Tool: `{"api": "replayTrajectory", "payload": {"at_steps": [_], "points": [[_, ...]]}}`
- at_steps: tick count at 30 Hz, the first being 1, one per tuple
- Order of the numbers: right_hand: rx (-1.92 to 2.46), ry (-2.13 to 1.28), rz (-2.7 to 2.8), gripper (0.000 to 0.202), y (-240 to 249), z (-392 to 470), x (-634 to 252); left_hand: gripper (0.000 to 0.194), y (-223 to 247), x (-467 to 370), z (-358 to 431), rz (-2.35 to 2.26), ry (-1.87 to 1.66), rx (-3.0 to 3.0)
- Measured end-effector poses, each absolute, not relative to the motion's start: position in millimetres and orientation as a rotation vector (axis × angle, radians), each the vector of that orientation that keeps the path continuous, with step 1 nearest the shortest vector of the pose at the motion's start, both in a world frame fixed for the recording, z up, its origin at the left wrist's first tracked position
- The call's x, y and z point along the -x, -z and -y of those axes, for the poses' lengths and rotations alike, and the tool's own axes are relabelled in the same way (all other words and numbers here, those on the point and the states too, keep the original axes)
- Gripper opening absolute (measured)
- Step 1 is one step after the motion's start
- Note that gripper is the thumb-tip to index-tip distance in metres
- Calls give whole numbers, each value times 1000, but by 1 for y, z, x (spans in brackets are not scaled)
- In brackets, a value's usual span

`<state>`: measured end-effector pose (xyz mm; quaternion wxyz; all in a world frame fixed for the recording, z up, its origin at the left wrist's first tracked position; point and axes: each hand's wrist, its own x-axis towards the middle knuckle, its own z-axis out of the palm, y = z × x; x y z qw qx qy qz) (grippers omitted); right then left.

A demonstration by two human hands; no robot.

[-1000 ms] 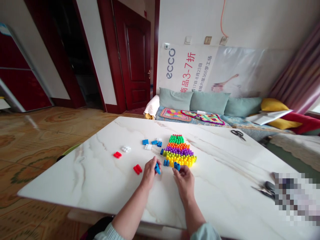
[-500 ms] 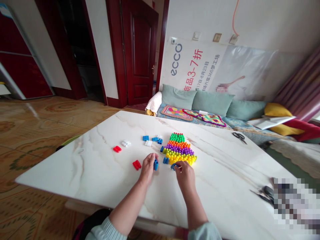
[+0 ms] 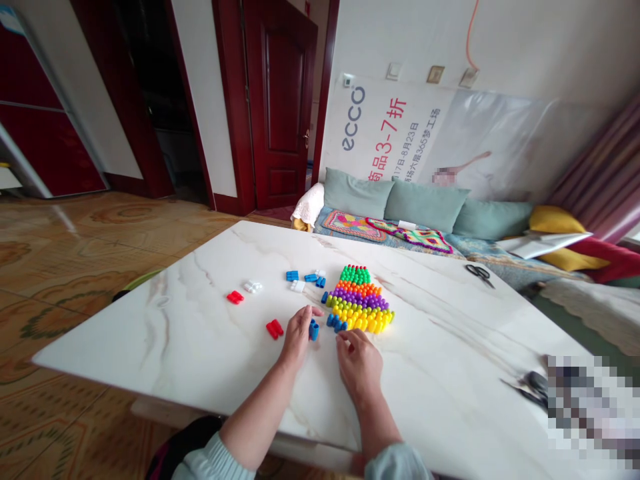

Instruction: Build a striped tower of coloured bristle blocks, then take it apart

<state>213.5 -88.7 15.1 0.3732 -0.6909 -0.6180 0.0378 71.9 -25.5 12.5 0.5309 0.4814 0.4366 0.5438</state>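
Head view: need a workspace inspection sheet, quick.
Surface: white table, brownish veins.
Things: multicoloured beads in rows; left of them, blue pieces, red pieces, white pieces.
Clutter: scissors, far right; dark tool, near right, image partly pixelated there.
Hands: left hand holds a blue piece; right hand at blue pieces beside the beads, contact unclear.
Cables: orange cable on the wall.
Surroundings: sofa, door behind.

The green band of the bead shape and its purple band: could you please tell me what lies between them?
In the head view, a band of orange beads lies between the green band and the purple band.
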Motion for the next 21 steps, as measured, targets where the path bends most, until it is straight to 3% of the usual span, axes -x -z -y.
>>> {"api": "replayTrajectory", "payload": {"at_steps": [11,16,21], "points": [[1479,-281,1634,35,-15,87,-211,47,-22,-75,32,-968,-1237,-1210],[1355,-358,1660,19,-15,87,-209,39,-24,-77,35,-753,-1177,-1285],[1316,-421,1485,17,-23,92,-211,44,-25,-77,35,-721,-1094,-1234]]}}
